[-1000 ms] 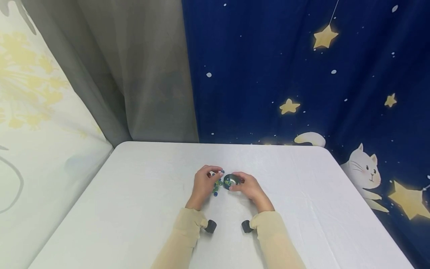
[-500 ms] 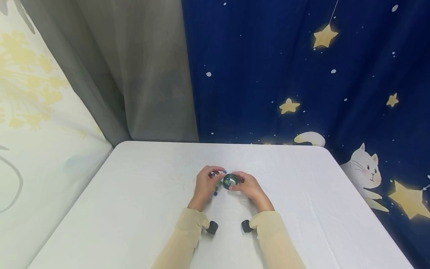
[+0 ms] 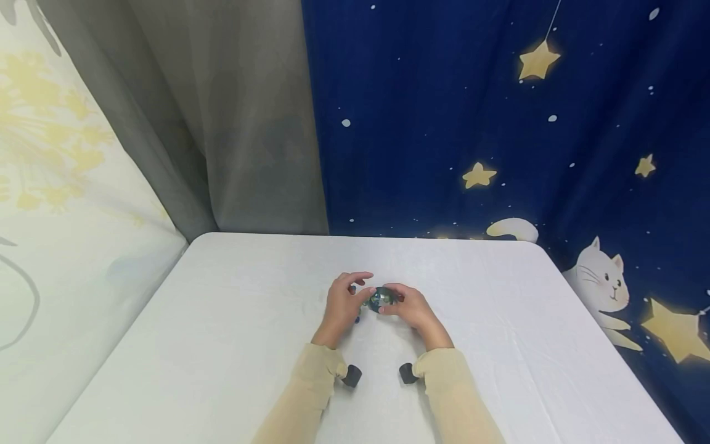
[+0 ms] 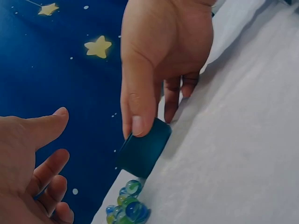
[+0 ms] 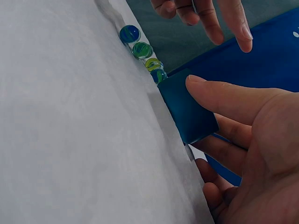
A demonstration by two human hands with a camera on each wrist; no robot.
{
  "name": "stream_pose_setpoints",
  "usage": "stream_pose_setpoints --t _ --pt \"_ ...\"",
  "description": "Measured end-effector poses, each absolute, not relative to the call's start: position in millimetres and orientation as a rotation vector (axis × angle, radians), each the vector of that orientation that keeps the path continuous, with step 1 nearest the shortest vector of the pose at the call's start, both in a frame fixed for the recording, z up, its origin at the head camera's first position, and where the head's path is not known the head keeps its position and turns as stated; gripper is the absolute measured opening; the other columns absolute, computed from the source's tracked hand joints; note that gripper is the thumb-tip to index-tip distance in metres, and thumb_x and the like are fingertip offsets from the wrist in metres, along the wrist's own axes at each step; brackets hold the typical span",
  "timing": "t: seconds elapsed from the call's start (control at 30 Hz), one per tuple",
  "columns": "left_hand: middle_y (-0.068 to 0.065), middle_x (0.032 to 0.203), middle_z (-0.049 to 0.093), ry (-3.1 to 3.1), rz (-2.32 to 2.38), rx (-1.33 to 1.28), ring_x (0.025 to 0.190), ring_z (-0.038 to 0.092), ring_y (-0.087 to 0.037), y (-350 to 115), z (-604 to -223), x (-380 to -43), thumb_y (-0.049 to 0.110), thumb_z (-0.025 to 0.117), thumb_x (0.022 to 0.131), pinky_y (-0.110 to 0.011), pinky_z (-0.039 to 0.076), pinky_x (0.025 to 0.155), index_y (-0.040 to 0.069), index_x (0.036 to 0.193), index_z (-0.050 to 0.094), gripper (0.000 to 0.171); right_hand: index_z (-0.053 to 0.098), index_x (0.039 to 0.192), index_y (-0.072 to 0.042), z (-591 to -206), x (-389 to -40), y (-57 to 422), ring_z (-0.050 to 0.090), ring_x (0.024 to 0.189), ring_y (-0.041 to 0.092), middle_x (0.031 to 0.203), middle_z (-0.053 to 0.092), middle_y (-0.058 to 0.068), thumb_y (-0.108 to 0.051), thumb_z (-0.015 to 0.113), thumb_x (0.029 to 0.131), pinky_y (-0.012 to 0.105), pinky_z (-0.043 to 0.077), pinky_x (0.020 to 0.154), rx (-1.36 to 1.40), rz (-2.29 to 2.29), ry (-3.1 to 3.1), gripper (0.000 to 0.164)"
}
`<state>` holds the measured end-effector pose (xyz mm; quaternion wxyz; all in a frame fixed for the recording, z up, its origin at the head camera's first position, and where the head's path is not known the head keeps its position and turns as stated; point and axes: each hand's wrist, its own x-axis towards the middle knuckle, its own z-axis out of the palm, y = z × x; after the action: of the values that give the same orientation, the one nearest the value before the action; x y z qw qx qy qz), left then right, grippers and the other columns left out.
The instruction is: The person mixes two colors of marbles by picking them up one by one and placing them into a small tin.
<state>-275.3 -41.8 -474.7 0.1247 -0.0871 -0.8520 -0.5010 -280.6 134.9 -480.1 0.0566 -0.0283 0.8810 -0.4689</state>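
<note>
A small teal bowl with a silvery inside stands on the white table, marbles showing in it in the head view. My right hand grips its right side, thumb at the near rim; the right wrist view shows the thumb pressed against the bowl's outer wall. Just left of the bowl, my left hand is raised with thumb and fingers spread apart and nothing between them. Under it several blue, green and yellow glass marbles lie clustered beside the bowl, partly hidden by the left hand in the head view.
The white-covered table reaches back to a grey curtain and a dark blue starry curtain. Black wrist-worn devices stick out inward from both sleeves.
My left hand has moved slightly right toward the bowl. The blue marble it pinched has left its fingers, which have spread apart at the bowl. My right hand stays on the bowl.
</note>
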Motion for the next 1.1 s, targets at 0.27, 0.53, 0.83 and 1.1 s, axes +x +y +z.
stream_pose_setpoints --t 0.27,0.53,0.83,1.1 --pt "-0.002 0.097 0.062 -2.489 -1.462 -0.214 0.077 0.049 -0.015 -49.0 -470.4 -275.7 0.02 0.075 0.086 -0.031 0.043 0.07 0.019 0.11 0.071 0.024 0.063 0.128 -0.014 -480.4 -281.0 135.1 0.051 0.123 0.037 0.132 0.059 0.013 -0.02 0.082 0.075 0.058 0.038 0.099 -0.091 -1.417 2.684 0.056" --pt "-0.004 0.1 0.063 -2.498 -1.489 -0.184 0.078 0.05 -0.017 -56.6 -472.0 -277.4 0.019 0.075 0.086 -0.031 0.043 0.071 0.017 0.11 0.07 0.024 0.063 0.128 -0.015 -482.0 -282.2 136.3 0.051 0.124 0.036 0.132 0.058 0.012 -0.02 0.081 0.075 0.057 0.037 0.1 -0.09 -1.411 2.686 0.056" --pt "-0.006 0.105 0.062 -2.587 -1.444 -0.19 0.081 0.051 -0.017 -66.0 -475.9 -280.3 0.016 0.075 0.086 -0.033 0.044 0.074 0.016 0.111 0.07 0.026 0.064 0.127 -0.015 -483.5 -282.6 136.7 0.052 0.123 0.036 0.13 0.06 0.012 -0.02 0.081 0.075 0.057 0.037 0.099 -0.125 -1.431 2.686 0.054" --pt "-0.007 0.103 0.063 -2.601 -1.395 -0.221 0.083 0.053 -0.019 -72.6 -480.8 -281.3 0.007 0.067 0.09 -0.035 0.044 0.076 0.012 0.109 0.072 0.02 0.063 0.128 -0.015 -484.1 -282.8 135.8 0.051 0.124 0.036 0.131 0.059 0.012 -0.02 0.081 0.075 0.058 0.036 0.1 -0.099 -1.434 2.667 0.057"
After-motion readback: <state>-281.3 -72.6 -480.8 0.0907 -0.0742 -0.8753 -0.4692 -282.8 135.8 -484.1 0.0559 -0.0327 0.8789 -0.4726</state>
